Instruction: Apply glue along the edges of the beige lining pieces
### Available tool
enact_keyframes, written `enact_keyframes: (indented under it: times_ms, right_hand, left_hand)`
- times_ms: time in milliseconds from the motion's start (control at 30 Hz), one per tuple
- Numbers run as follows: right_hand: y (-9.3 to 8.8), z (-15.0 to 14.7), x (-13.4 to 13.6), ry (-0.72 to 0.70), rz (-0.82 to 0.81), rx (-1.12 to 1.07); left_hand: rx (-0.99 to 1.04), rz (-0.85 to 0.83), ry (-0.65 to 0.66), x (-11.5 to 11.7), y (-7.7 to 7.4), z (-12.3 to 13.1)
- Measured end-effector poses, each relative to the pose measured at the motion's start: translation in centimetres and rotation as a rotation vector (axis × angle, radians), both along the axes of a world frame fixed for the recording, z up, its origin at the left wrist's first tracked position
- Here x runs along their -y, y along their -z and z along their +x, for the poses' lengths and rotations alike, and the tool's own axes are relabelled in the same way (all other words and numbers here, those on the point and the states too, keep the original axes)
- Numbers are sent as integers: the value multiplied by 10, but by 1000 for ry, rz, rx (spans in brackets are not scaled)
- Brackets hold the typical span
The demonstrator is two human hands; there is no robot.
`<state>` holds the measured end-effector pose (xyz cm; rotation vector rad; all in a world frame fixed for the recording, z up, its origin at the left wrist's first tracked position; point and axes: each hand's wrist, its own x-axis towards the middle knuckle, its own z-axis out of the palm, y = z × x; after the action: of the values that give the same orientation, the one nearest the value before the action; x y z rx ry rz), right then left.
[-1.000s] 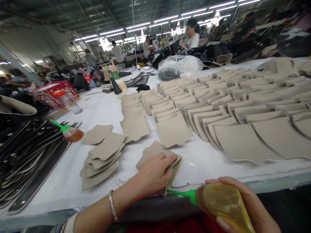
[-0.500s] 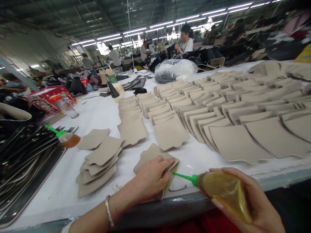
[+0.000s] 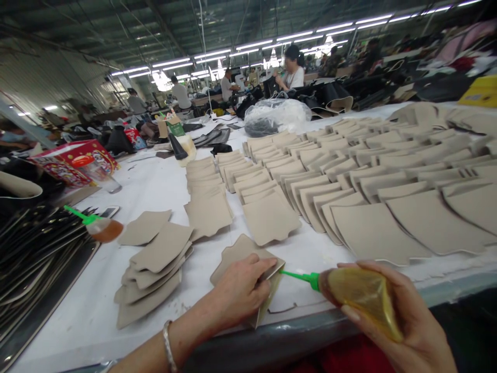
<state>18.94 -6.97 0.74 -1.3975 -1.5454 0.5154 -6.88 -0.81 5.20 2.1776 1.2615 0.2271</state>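
My left hand (image 3: 244,287) presses on a beige sheet piece (image 3: 243,247), leather-like, at the table's near edge. Thumb and fingers pinch its right side, where a flap is turned up and a yellowish underside shows. A silvery bangle circles that wrist. In my right hand (image 3: 411,311) lies a soft squeeze bottle (image 3: 359,295) of amber liquid, tilted sideways. Its thin green nozzle (image 3: 298,275) points left, and the tip is at the edge of the flap; whether liquid comes out I cannot tell.
Beige pieces stand in overlapping rows (image 3: 388,228) on the right, and a small pile (image 3: 159,254) lies left. Farther left are a second green-tipped bottle (image 3: 104,229), black strips (image 3: 42,269) and a red box (image 3: 77,160). A plastic bag (image 3: 277,114) and several people are beyond.
The nozzle tip has moved up slightly to the edge of the flap. My left hand keeps its pinch on the piece, and the whole view has shifted a little.
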Motion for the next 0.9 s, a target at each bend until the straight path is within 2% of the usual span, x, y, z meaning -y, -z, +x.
enact_keyframes:
  times_ms: [100,267,433,533,700,900]
  right_hand:
    - [1,1,-4,74,14,16]
    - [3,-6,12,-88,-67,-66]
    - [-2,-4,9,64,-70,-78]
    - [1,0,4,82,-24,-14]
    - [10,-4,13,-31,-92,-142]
    - [3,-22,26,-18,-97,-199]
  left_hand:
    - [5,-8,-3,0,0,0]
    - [7,-9,-6,0,-1,1]
    - [-4,-9,-5,0,0,0]
    - [-5,-2,-4,-1,1,-1]
    - [8,1,-1,-2,1,-1]
    - [-5,5,-14,-1,2,-1]
